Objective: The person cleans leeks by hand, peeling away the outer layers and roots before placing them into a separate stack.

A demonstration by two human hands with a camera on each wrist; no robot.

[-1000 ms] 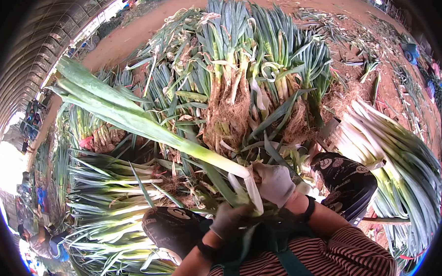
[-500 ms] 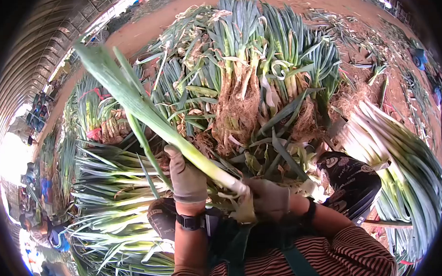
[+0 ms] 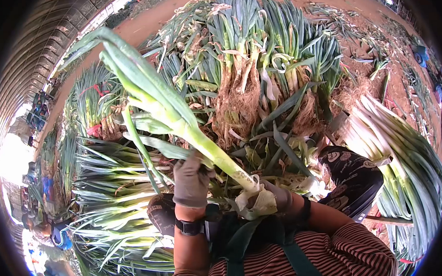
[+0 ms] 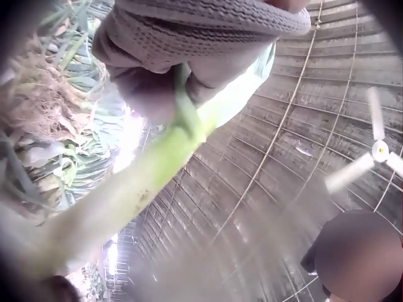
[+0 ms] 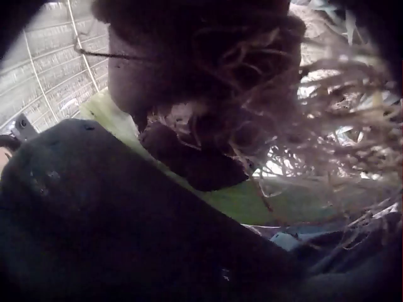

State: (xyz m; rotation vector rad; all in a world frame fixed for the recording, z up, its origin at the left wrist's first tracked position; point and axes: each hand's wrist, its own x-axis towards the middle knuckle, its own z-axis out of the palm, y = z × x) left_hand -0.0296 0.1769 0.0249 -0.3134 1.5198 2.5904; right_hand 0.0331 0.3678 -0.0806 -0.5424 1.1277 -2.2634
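A long leek [image 3: 201,141] slants across the head view, green leaves up to the left and pale root end near my lap. My gloved right hand [image 3: 279,197] grips it at that lower end. Stringy roots [image 5: 359,94] spread beside the dark right glove in the right wrist view. A loose, pale outer layer [image 3: 257,203] hangs folded below the stalk. My gloved left hand [image 3: 191,183] is beside the stalk's middle, fingers curled around an outer leaf [image 4: 184,110], which the left wrist view shows parting from the stalk.
Untrimmed leeks [image 3: 236,95] with brown roots stand bunched ahead. Many leeks [image 3: 115,202] lie layered at left. A bundle of pale-stemmed leeks [image 3: 394,160] lies at right beside my knee [image 3: 351,174]. Leaf scraps litter the ground; another person [image 3: 50,232] is at far left.
My left hand went from the root end up to the stalk's middle and now draws an outer leaf down. The pale layer at the bottom has come loose. My right hand stays low.
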